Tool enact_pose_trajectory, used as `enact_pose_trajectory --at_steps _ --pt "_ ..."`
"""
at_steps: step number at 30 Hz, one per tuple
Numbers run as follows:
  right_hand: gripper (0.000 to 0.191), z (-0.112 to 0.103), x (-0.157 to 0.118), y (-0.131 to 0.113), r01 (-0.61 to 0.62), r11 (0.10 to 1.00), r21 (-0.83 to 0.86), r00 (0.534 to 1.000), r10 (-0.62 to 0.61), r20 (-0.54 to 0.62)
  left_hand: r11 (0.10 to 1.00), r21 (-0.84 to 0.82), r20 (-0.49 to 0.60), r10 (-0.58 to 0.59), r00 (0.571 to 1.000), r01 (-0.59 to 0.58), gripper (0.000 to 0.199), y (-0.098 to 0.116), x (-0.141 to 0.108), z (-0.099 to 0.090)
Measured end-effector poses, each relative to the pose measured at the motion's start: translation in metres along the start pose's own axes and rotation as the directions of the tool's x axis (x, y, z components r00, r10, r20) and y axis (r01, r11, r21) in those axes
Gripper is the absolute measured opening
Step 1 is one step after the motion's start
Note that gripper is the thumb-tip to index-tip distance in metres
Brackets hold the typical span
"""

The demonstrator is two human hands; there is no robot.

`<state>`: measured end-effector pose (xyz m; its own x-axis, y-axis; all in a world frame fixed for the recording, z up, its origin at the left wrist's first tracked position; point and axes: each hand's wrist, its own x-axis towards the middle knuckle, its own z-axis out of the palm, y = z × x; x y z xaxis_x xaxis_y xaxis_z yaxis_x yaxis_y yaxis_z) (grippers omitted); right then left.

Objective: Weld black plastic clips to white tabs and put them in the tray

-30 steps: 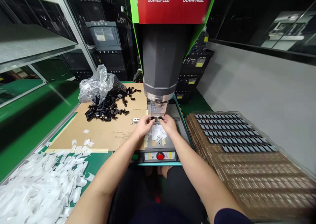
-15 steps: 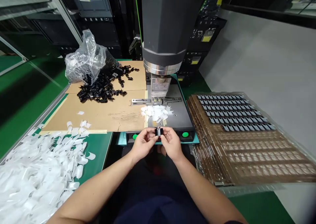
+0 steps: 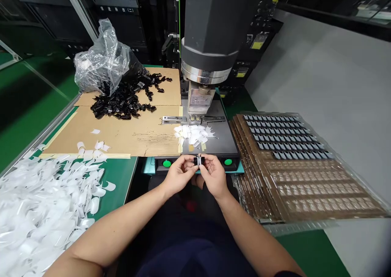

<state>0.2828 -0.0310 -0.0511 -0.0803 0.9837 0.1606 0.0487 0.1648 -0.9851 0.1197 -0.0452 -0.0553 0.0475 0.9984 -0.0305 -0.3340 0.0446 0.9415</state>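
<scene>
My left hand (image 3: 181,173) and my right hand (image 3: 213,176) meet in front of the press base, fingers closed in a pinch. Between the fingertips are small black plastic parts with pale faces; one black part (image 3: 196,161) is at the left fingers and another black part (image 3: 203,160) at the right. Their whitish faces turn toward each other, touching or nearly so. Fingers cover much of both. Just beyond lies a heap of white plastic pieces (image 3: 193,135) on the press base, in front of a metal fixture (image 3: 194,119).
A press head (image 3: 207,61) hangs over the fixture. Green buttons (image 3: 166,163) flank my hands. Black parts (image 3: 117,102) lie by a plastic bag (image 3: 100,61) on cardboard (image 3: 122,132). White pieces (image 3: 45,212) pile at left. Stacked trays (image 3: 281,175) stand right, the top one partly filled.
The camera view has shifted slightly, moving the scene a little upward. Both hands keep their pinch on the small black parts, with hardly any other movement.
</scene>
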Motion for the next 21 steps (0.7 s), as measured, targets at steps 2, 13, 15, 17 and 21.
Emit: enact_pose_trajectory --at_steps 2,13,15,17,21 --pt "0.034 0.0 -0.001 0.0 -0.002 1.0 0.001 1.0 0.002 -0.004 1.0 0.006 0.002 -0.001 1.0 0.001 0.041 0.0 -0.001 0.0" --pt "0.043 -0.001 -0.007 -0.006 -0.095 0.977 0.191 0.995 0.096 0.007 0.983 -0.156 0.024 -0.09 0.996 0.093 0.043 0.013 0.001 0.003" --pt "0.043 -0.001 -0.007 -0.01 -0.116 0.966 0.232 0.993 0.121 -0.007 0.954 -0.239 0.059 -0.17 0.984 0.18 0.043 0.017 0.0 0.002" --pt "0.043 -0.001 -0.006 -0.015 -0.145 0.948 0.283 0.988 0.152 -0.003 0.916 -0.311 0.1 -0.235 0.967 0.254 0.043 0.02 0.0 0.002" --pt "0.041 0.0 -0.005 -0.023 -0.196 0.906 0.375 0.98 0.199 0.03 0.875 -0.37 0.173 -0.266 0.948 0.313 0.038 0.022 -0.003 0.002"
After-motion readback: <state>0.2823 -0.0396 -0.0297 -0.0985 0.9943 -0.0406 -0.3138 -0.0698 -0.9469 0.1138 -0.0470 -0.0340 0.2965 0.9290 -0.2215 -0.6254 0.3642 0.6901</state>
